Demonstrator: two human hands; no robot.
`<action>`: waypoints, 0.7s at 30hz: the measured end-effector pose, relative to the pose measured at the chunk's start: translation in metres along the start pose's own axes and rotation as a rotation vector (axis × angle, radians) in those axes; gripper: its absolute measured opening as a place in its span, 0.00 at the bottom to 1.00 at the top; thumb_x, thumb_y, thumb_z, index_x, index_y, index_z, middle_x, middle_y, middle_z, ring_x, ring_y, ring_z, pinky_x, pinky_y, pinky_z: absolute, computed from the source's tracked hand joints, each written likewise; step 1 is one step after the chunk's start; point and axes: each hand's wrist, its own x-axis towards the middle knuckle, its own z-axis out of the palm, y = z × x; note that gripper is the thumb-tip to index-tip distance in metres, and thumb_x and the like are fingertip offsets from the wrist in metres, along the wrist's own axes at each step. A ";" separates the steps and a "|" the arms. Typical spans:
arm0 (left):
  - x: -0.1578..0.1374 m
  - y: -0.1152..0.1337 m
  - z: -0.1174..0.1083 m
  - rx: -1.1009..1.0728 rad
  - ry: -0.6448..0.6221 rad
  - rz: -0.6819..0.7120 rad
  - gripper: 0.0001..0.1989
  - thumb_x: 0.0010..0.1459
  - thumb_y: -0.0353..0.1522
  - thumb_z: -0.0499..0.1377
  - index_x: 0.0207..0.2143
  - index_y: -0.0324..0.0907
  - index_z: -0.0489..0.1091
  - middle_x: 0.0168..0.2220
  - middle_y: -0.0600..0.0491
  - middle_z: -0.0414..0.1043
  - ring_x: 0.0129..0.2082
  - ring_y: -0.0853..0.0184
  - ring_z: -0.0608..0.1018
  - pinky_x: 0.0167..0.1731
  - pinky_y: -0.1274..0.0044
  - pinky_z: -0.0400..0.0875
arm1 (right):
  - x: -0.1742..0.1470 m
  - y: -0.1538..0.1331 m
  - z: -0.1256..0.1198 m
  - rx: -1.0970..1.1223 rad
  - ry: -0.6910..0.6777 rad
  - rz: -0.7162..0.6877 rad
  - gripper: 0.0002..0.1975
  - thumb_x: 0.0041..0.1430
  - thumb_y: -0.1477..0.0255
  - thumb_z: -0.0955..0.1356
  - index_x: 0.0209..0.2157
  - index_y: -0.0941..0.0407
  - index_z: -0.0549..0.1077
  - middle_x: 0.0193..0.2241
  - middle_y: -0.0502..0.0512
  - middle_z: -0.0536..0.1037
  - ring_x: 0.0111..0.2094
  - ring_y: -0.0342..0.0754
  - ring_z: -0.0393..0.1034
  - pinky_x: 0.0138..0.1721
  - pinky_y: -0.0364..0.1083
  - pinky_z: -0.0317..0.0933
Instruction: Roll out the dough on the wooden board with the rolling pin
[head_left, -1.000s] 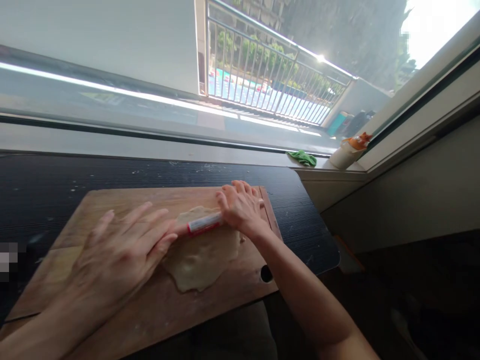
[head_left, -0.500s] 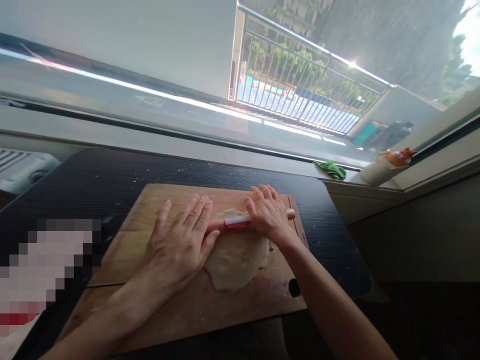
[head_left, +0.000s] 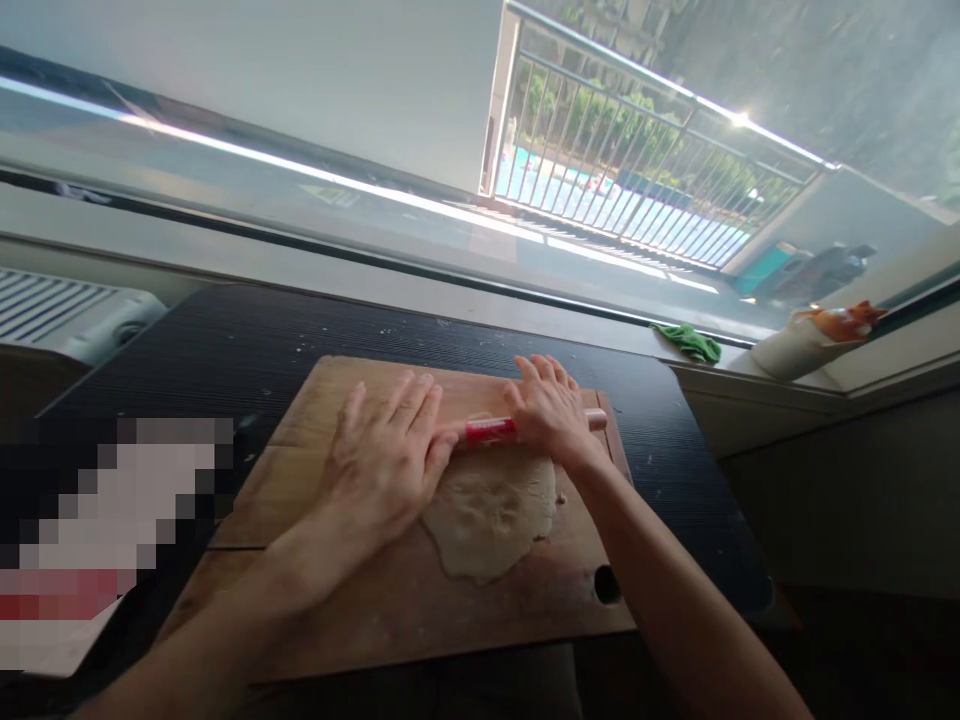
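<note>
A wooden rolling pin (head_left: 597,419) with a red and white label lies across the far part of a flattened sheet of dough (head_left: 491,515). My left hand (head_left: 386,450) rests palm down over the pin's left end, its fingers stretched forward. Over the right part lies my right hand (head_left: 551,405), with fingers extended past the pin and a short end showing beyond it. Both palms press on the pin rather than wrap round it. The dough has an uneven edge and a dimpled surface, and a small scrap (head_left: 561,499) sits at its right. Beneath is a wooden cutting board (head_left: 360,625).
The board stands on a black table (head_left: 225,335) with white specks. At left are a blurred-out item (head_left: 112,520) and a white radiator (head_left: 75,310). A green cloth (head_left: 690,342) and a pale container (head_left: 795,345) with something orange stand on the windowsill.
The label on the rolling pin shows more red, so the pin has turned a little under my hands. The whole scene has shifted rightward in view. Both hands stay on the pin.
</note>
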 end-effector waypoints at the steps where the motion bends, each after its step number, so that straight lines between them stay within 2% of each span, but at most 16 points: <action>1: 0.014 -0.004 0.004 -0.005 -0.009 -0.039 0.27 0.65 0.39 0.42 0.60 0.32 0.60 0.62 0.40 0.59 0.64 0.52 0.59 0.62 0.52 0.44 | 0.015 -0.002 0.001 0.016 -0.017 0.019 0.28 0.65 0.57 0.56 0.61 0.56 0.59 0.61 0.60 0.60 0.63 0.57 0.47 0.60 0.58 0.47; 3: 0.035 -0.009 0.007 -0.015 -0.023 -0.112 0.27 0.65 0.39 0.41 0.58 0.32 0.62 0.60 0.39 0.62 0.63 0.52 0.61 0.61 0.51 0.46 | 0.039 -0.006 0.001 0.036 -0.050 0.062 0.29 0.64 0.57 0.57 0.61 0.57 0.59 0.60 0.61 0.61 0.62 0.57 0.50 0.59 0.58 0.48; 5: 0.037 -0.010 0.004 -0.026 -0.048 -0.128 0.26 0.65 0.39 0.40 0.55 0.33 0.66 0.57 0.40 0.66 0.62 0.52 0.63 0.60 0.50 0.47 | 0.040 -0.009 -0.001 0.042 -0.053 0.067 0.29 0.64 0.57 0.57 0.61 0.57 0.59 0.60 0.61 0.61 0.62 0.57 0.50 0.59 0.58 0.48; 8: 0.003 -0.004 -0.008 -0.042 -0.073 -0.032 0.24 0.65 0.38 0.42 0.55 0.35 0.66 0.58 0.43 0.66 0.61 0.55 0.64 0.61 0.53 0.47 | -0.004 -0.008 -0.004 0.006 0.008 -0.013 0.26 0.66 0.60 0.56 0.60 0.56 0.60 0.62 0.61 0.59 0.64 0.57 0.46 0.61 0.58 0.45; 11: -0.035 0.004 -0.018 -0.046 -0.041 0.115 0.26 0.63 0.37 0.45 0.61 0.37 0.58 0.63 0.46 0.58 0.64 0.57 0.59 0.63 0.57 0.46 | -0.062 -0.005 -0.008 -0.052 0.066 -0.099 0.24 0.67 0.61 0.55 0.59 0.55 0.63 0.63 0.59 0.57 0.66 0.56 0.41 0.63 0.59 0.42; 13: -0.040 0.006 -0.018 -0.042 -0.032 0.142 0.27 0.63 0.36 0.46 0.63 0.37 0.54 0.65 0.47 0.52 0.65 0.57 0.56 0.64 0.57 0.46 | -0.079 -0.004 -0.010 -0.065 0.070 -0.128 0.24 0.68 0.61 0.55 0.59 0.56 0.63 0.63 0.59 0.58 0.66 0.55 0.41 0.63 0.58 0.42; 15: -0.027 0.006 -0.011 -0.035 -0.024 0.089 0.27 0.63 0.36 0.46 0.63 0.36 0.54 0.65 0.46 0.52 0.66 0.55 0.55 0.63 0.55 0.46 | -0.074 -0.004 -0.010 -0.080 0.074 -0.114 0.24 0.67 0.62 0.55 0.59 0.58 0.63 0.63 0.60 0.58 0.66 0.56 0.41 0.63 0.57 0.44; 18: -0.002 0.003 -0.002 -0.041 -0.033 0.004 0.26 0.65 0.39 0.44 0.61 0.37 0.59 0.63 0.44 0.57 0.65 0.52 0.57 0.61 0.52 0.46 | -0.053 -0.006 -0.008 -0.092 0.072 -0.064 0.23 0.67 0.64 0.55 0.55 0.61 0.67 0.61 0.63 0.60 0.65 0.57 0.44 0.62 0.56 0.47; 21: -0.008 0.002 -0.008 -0.068 -0.048 0.045 0.24 0.64 0.38 0.45 0.59 0.39 0.61 0.62 0.46 0.60 0.64 0.54 0.59 0.62 0.52 0.46 | -0.065 -0.010 -0.010 -0.071 0.058 -0.089 0.23 0.67 0.64 0.56 0.54 0.61 0.68 0.61 0.63 0.62 0.65 0.56 0.46 0.62 0.55 0.48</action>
